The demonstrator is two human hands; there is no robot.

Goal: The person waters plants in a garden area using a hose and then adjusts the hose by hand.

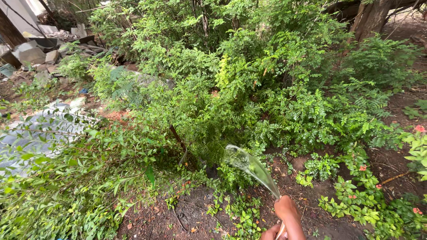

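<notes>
Where the ground shows at all, it is dark bare soil (187, 220) scattered with dry leaves, twigs and low creeping weeds, and it runs along the bottom of the view and up the right side. Dense green shrubs (249, 84) with small leaflets fill the middle, and a longer-leaved bush (75, 178) spreads across the lower left. Small plants with orange-red flowers (362, 168) grow on the right. Broken stone and concrete rubble (31, 53) lies in the upper left corner, and a pale grey sheet or slab (40, 133) shows through the leaves below it. A tree trunk (371, 18) rises at the top right. At the bottom edge one hand (288, 218) is curled around a hose end, of which only a thin pale sliver (281, 230) shows under the fingers; a thumb or finger presses over its mouth. From there a flattened stream of water (251, 166) fans up and left toward the base of the shrubs. Most of the hand and the whole arm are cut off by the frame, so whether it is the left or the right cannot be told. A second bit of skin (269, 233) just beside it may be the other hand, too little of it showing to judge its grip.
</notes>
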